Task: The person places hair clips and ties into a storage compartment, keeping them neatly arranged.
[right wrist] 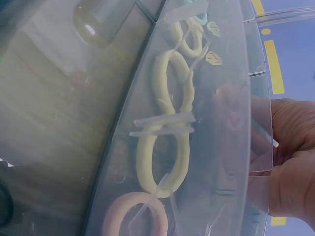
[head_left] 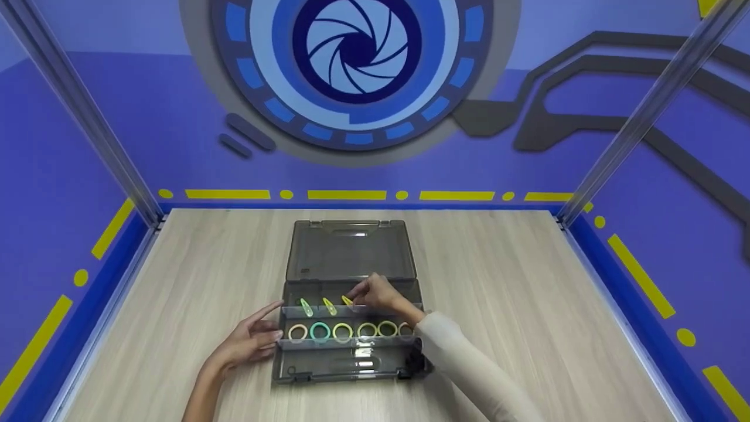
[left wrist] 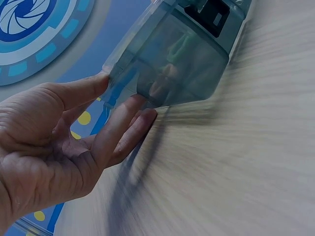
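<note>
A translucent grey organizer box [head_left: 319, 375] lies with its lid [head_left: 351, 252] folded back. My left hand [head_left: 243, 343] touches the box's left side, its fingers fairly straight against the wall and rim in the left wrist view. Over the back row, my right hand [head_left: 378, 293] pinches a yellow hair clip [head_left: 347, 300]; the fingertips are partly hidden. Left of it, another yellow hair clip [head_left: 330, 306] and a green hair clip [head_left: 306, 308] stand at the divider. Several hair ties sit in the middle row, among them a teal hair tie [head_left: 320, 332] and a pink hair tie [right wrist: 135, 206].
The box stands on a pale wooden table [head_left: 498, 269]. Blue-purple panels with yellow dashes [head_left: 345, 194] enclose the back and sides. Metal posts [head_left: 644, 111] rise at the corners. A black, blurred thing [head_left: 416, 357] shows at the box's front right.
</note>
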